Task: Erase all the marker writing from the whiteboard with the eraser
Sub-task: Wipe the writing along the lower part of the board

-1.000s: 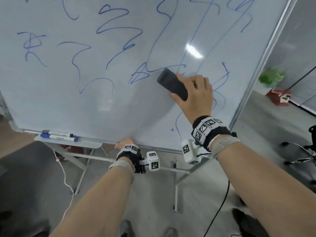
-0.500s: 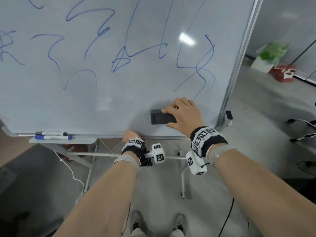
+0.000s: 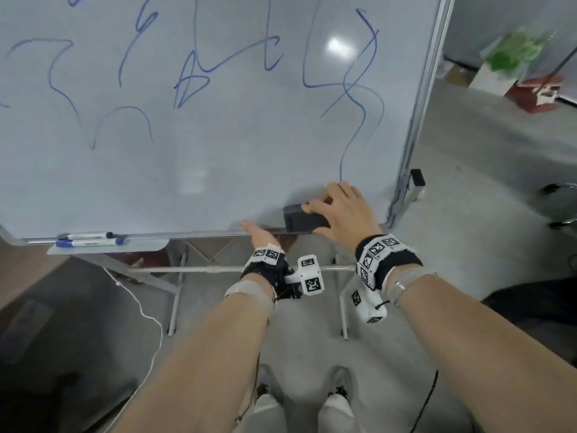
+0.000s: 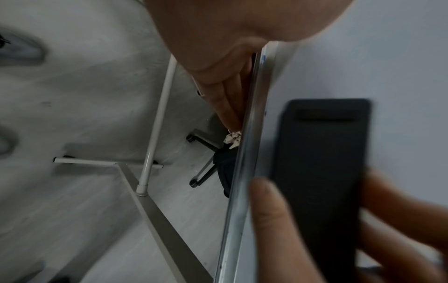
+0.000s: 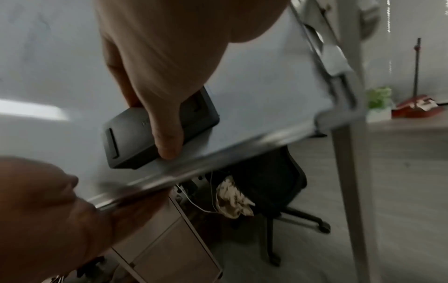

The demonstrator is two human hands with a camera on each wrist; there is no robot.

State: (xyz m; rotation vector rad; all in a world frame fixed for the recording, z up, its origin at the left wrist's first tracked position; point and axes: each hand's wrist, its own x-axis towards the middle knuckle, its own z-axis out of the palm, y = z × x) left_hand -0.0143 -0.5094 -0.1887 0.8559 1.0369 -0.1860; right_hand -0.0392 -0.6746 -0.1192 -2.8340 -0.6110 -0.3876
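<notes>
The whiteboard (image 3: 218,170) carries several blue marker lines (image 3: 359,104) across its upper and right parts. My right hand (image 3: 315,218) grips the black eraser (image 3: 296,220) and presses it flat on the board just above the bottom frame, near the lower right corner. The right wrist view shows the thumb (image 5: 167,137) across the eraser (image 5: 130,137). My left hand (image 3: 259,234) holds the board's bottom frame just left of the eraser, with the thumb in front. Its other fingers (image 4: 225,99) lie behind the frame (image 4: 244,153).
A tray (image 3: 150,245) at the lower left holds two markers (image 3: 90,240). The stand's crossbar (image 3: 215,269) and legs are below the board. A black office chair (image 5: 274,181) stands behind it. A plant (image 3: 515,48) and a red object sit on the floor at far right.
My right hand has swept the eraser from mid-board down to the bottom frame. The left hand has stayed on the bottom edge. The view has tilted downward.
</notes>
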